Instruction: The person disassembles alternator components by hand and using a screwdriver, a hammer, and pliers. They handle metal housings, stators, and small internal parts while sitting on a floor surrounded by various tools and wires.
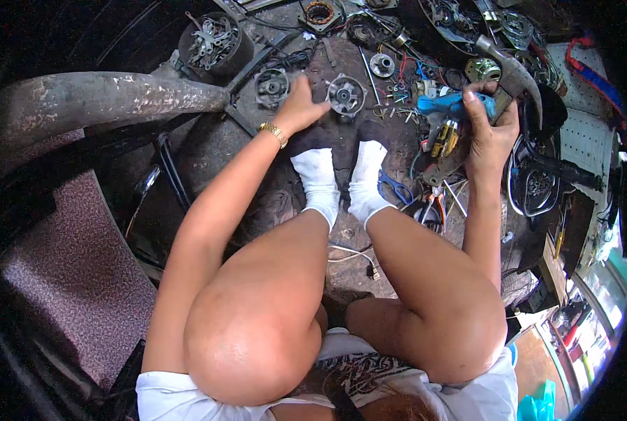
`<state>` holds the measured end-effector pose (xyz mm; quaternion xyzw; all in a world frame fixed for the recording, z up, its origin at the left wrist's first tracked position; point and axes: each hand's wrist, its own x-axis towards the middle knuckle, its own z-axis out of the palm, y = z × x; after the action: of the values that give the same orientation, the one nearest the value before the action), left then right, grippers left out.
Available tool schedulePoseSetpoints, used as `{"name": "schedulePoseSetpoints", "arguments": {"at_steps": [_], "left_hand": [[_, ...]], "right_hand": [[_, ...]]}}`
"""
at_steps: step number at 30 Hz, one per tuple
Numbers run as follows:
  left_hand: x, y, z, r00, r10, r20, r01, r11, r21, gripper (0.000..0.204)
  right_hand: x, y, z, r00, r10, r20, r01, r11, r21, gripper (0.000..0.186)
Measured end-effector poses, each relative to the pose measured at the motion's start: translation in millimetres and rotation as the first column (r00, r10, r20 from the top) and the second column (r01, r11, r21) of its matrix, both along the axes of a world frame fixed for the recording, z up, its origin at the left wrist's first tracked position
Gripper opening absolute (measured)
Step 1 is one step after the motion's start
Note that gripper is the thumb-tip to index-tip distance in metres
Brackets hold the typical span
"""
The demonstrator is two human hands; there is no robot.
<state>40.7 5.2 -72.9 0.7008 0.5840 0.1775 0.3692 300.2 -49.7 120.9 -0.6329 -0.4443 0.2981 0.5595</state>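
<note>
My left hand [301, 107], with a gold-coloured watch or bracelet [274, 134] on its wrist, is low over the floor between two round metal motor end covers. Its thumb is spread toward the right cover [346, 96], close to its rim; I cannot tell whether they touch. The left cover [271, 87] lies beside its fingers, whose tips are partly hidden. Nothing shows in this hand. My right hand [492, 130] is closed round a claw hammer [457, 104] with a blue grip, close to its curved metal head. The hammer is above the scattered parts on the right.
A bucket of metal pieces [215, 43] stands at the far left beside a thick worn pipe [127, 97]. Screws and small parts [396, 95] litter the floor. Yellow-handled pliers [445, 139], blue scissors [398, 188] and orange-handled pliers [436, 200] lie right of my feet.
</note>
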Motion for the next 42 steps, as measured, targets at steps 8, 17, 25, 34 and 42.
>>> {"name": "schedulePoseSetpoints", "arguments": {"at_steps": [8,17,25,34,42], "left_hand": [[36.7,45.1,6.0,0.937,-0.335,-0.101,0.346,0.929,0.131,0.049],[24.1,16.6,12.4,0.986,-0.165,-0.013,0.164,0.985,-0.050,0.029],[2.6,-16.2,-1.9,0.983,-0.176,0.051,0.183,0.923,-0.340,0.039],[-3.4,-9.5,-5.6,0.977,-0.212,-0.012,0.197,0.928,-0.315,0.034],[-1.1,-4.9,36.5,0.950,-0.297,0.097,0.296,0.955,0.024,0.043]], "right_hand": [[-6.5,1.7,3.3,1.000,-0.009,-0.022,0.009,0.999,-0.031,0.029],[-1.8,-3.3,-4.7,0.998,0.001,0.062,0.006,0.994,-0.105,0.028],[-7.6,-4.0,-16.5,0.997,0.079,-0.008,-0.080,0.995,-0.062,0.033],[-12.2,1.0,-2.1,0.988,0.151,-0.022,-0.152,0.986,-0.069,0.033],[-33.4,15.0,-2.1,0.962,0.271,-0.037,-0.274,0.946,-0.174,0.039]]}}
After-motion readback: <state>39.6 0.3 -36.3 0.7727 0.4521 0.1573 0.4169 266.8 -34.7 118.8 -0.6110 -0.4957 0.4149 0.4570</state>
